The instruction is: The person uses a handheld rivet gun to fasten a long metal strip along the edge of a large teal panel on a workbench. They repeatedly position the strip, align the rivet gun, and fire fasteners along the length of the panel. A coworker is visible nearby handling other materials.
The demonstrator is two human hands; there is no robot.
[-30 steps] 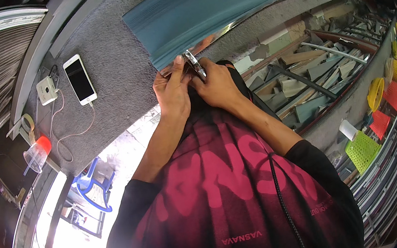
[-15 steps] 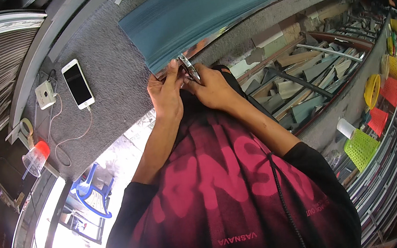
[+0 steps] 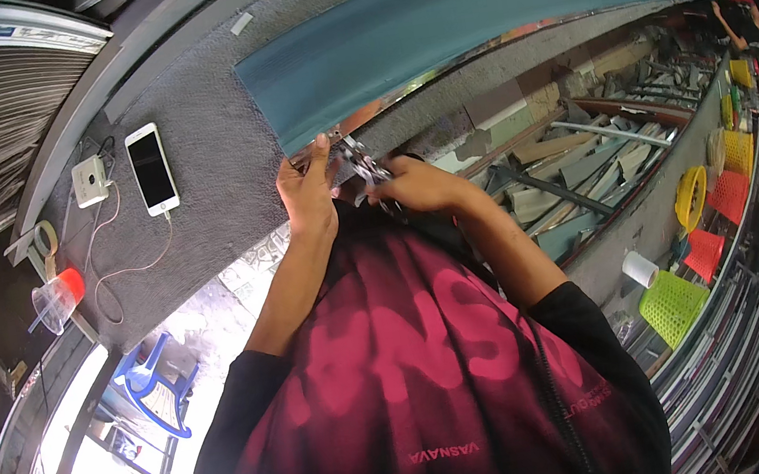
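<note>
A long blue-grey sheet [image 3: 447, 22] stretches across the carpeted bench from the middle to the right, with a shiny strip along its near edge. My left hand [image 3: 309, 196] is closed on its near left corner, thumb on top and the other fingers partly hidden. In my right hand [image 3: 423, 185] is a silver plier-like tool [image 3: 363, 160], blurred by motion. Its head points up toward the sheet's near edge, beside my left thumb. I cannot tell whether its jaws touch the sheet.
Left on the bench lie a white phone [image 3: 151, 169], its cable, a white adapter [image 3: 89, 181] and a tape roll [image 3: 45, 238]. A clear cup [image 3: 53, 307] sits by the bench's edge. Offcuts fill a bin [image 3: 594, 151] at right, near coloured baskets [image 3: 674, 306]. Someone's arm [image 3: 730, 28] shows far right.
My right hand and the tool have drawn slightly down from the sheet's edge, and the tool now shows motion blur. My left hand stays at the corner. The whole view has shifted a little.
</note>
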